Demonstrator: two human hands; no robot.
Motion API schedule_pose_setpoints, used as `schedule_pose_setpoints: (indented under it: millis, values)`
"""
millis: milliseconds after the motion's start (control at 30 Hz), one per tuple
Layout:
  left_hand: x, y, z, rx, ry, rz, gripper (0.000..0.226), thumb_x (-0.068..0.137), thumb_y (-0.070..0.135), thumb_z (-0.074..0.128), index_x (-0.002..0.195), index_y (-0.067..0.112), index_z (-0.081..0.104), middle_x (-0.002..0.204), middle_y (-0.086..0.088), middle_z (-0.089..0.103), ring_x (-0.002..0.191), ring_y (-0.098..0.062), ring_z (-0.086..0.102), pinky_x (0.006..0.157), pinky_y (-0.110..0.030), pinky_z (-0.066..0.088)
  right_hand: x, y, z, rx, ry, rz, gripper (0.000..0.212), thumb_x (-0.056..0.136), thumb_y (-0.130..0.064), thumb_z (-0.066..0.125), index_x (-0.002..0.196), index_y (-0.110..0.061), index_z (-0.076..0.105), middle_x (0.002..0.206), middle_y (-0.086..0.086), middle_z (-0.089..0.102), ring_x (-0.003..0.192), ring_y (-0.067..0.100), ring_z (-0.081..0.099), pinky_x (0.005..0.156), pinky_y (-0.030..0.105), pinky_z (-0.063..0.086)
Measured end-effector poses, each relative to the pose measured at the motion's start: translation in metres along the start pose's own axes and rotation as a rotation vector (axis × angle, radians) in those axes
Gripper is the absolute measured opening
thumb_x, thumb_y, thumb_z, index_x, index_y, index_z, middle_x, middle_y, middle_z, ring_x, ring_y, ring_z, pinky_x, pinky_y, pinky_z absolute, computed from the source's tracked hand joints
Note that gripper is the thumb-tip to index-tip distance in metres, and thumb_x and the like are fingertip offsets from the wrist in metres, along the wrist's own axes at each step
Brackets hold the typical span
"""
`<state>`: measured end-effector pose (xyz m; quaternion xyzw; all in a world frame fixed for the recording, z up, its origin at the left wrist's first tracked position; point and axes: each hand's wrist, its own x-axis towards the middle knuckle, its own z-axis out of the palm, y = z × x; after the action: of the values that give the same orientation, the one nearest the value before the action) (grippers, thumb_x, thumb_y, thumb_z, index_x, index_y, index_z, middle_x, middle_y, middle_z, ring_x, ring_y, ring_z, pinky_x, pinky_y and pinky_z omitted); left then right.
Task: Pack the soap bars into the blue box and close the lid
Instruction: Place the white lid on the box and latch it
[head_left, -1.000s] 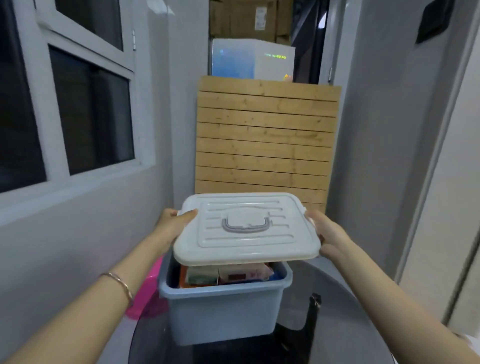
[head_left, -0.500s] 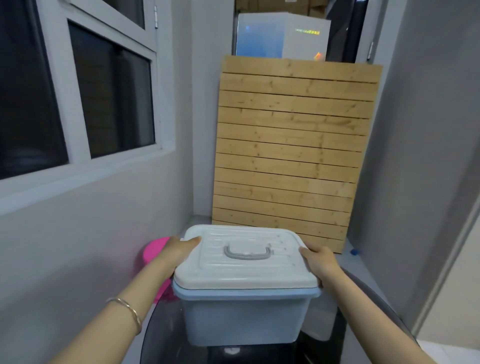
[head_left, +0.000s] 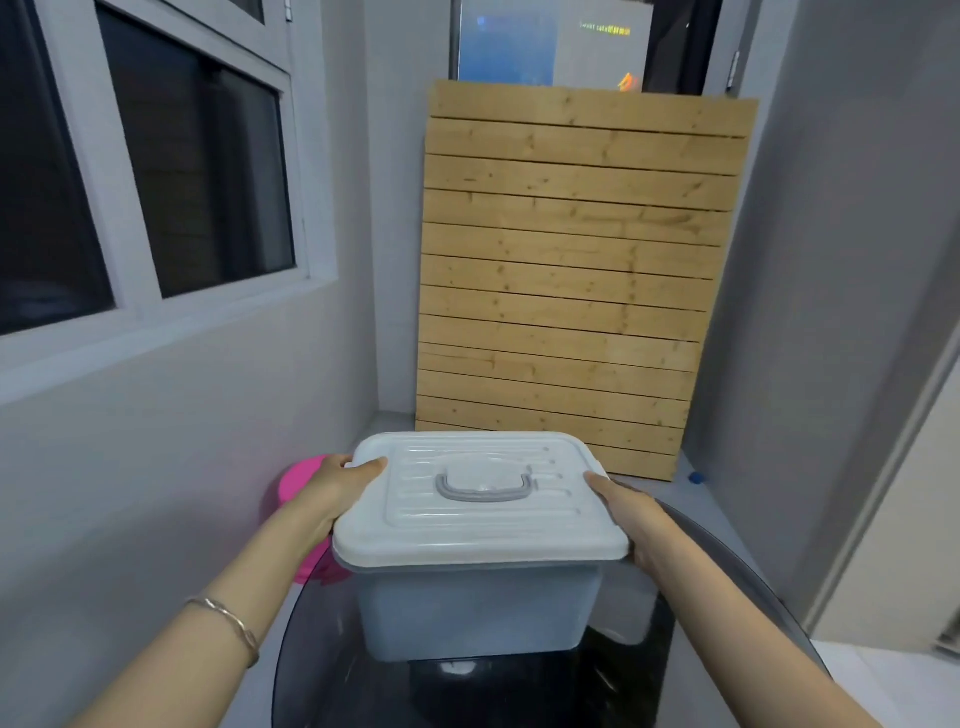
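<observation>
Blue box (head_left: 478, 613) sits at centre of round dark glass table (head_left: 727, 613), white lid (head_left: 483, 499) on top covering the whole opening; contents not visible. Lid looks seated flush along near edge; can't tell if latched.

Surface/room: tabletop glossy, semi-transparent, w/ black base showing beneath box. Narrow room, grey walls. Window (head_left: 156, 171) w/ white frame at 10 o'clock, dark glass. Wooden slat panel (head_left: 576, 280) leaning upright vs. far wall at 12 o'clock, a white-and-blue carton (head_left: 550, 47) behind its top. Pink plastic item (head_left: 301, 488) at 9 o'clock of box, below table level, partly hidden by L arm. Small blue object on floor (head_left: 696, 477) at 2 o'clock, too small to ID.

Counts: 1 box, 1 lid, 1 grey carry handle (head_left: 485, 488), 2 hands, 1 bracelet (head_left: 228, 623) (L wrist).

Orientation: box long axis runs 9–3 o'clock, i.e. L–R across view; long side faces camera. Handle lies flat, same axis.

Hands: left hand (head_left: 337, 488) clasps lid's L short edge, thumb on top, fingers wrapped under rim. Right hand (head_left: 623, 514) clasps R short edge, thumb along top, fingers hidden below rim.
</observation>
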<state>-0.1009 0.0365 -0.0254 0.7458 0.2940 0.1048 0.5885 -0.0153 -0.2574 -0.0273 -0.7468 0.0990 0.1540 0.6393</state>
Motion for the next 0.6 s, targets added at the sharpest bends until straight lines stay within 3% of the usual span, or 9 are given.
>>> schedule_pose_setpoints:
  millis: [133, 300, 367, 433, 500, 600]
  values:
    - [-0.005, 0.001, 0.001, -0.014, -0.034, 0.003, 0.039, 0.091, 0.025, 0.058, 0.120, -0.001, 0.057, 0.107, -0.015, 0.066, 0.085, -0.027, 0.062, 0.060, -0.027, 0.047, 0.002, 0.001, -0.001, 0.048, -0.056, 0.092, 0.046, 0.079, -0.043, 0.069, 0.109, -0.008, 0.064, 0.103, 0.011, 0.072, 0.088, 0.028, 0.068, 0.080, 0.040, 0.057]
    - [-0.003, 0.006, 0.000, -0.016, -0.047, -0.018, 0.041, 0.090, 0.023, 0.059, 0.123, -0.002, 0.056, 0.118, -0.020, 0.065, 0.091, -0.027, 0.062, 0.075, -0.032, 0.048, -0.002, -0.001, 0.005, 0.042, 0.175, -0.026, 0.066, 0.067, -0.034, 0.081, 0.117, 0.002, 0.057, 0.110, 0.016, 0.067, 0.093, 0.032, 0.065, 0.080, 0.040, 0.056]
    - [-0.003, 0.008, 0.000, -0.011, -0.061, -0.030, 0.040, 0.091, 0.021, 0.058, 0.122, -0.004, 0.056, 0.119, -0.022, 0.064, 0.091, -0.027, 0.061, 0.076, -0.032, 0.047, -0.004, -0.002, 0.007, 0.044, 0.217, -0.074, 0.059, 0.069, -0.029, 0.081, 0.113, 0.003, 0.058, 0.102, 0.015, 0.067, 0.092, 0.032, 0.064, 0.084, 0.042, 0.055]
    - [-0.001, 0.010, 0.000, -0.016, -0.066, -0.041, 0.039, 0.092, 0.019, 0.057, 0.121, -0.006, 0.056, 0.120, -0.023, 0.064, 0.090, -0.028, 0.060, 0.073, -0.032, 0.047, -0.005, -0.003, 0.006, 0.048, 0.186, -0.060, 0.039, 0.073, -0.026, 0.078, 0.094, 0.002, 0.060, 0.081, 0.010, 0.062, 0.083, 0.030, 0.061, 0.083, 0.042, 0.053]
    - [0.002, 0.012, -0.002, -0.012, -0.060, -0.058, 0.040, 0.091, 0.020, 0.058, 0.120, -0.007, 0.057, 0.119, -0.023, 0.063, 0.090, -0.029, 0.059, 0.077, -0.034, 0.047, -0.004, -0.004, 0.005, 0.055, 0.148, -0.048, 0.030, 0.077, -0.023, 0.076, 0.078, -0.002, 0.055, 0.076, 0.008, 0.059, 0.080, 0.029, 0.058, 0.084, 0.042, 0.052]
    - [0.005, 0.015, -0.005, 0.025, -0.071, -0.072, 0.043, 0.090, 0.023, 0.059, 0.119, -0.008, 0.058, 0.119, -0.024, 0.063, 0.092, -0.030, 0.060, 0.084, -0.036, 0.048, 0.001, -0.003, 0.008, 0.018, 0.159, -0.092, 0.028, 0.081, -0.024, 0.071, 0.090, 0.000, 0.059, 0.080, 0.010, 0.059, 0.076, 0.029, 0.057, 0.074, 0.037, 0.050]
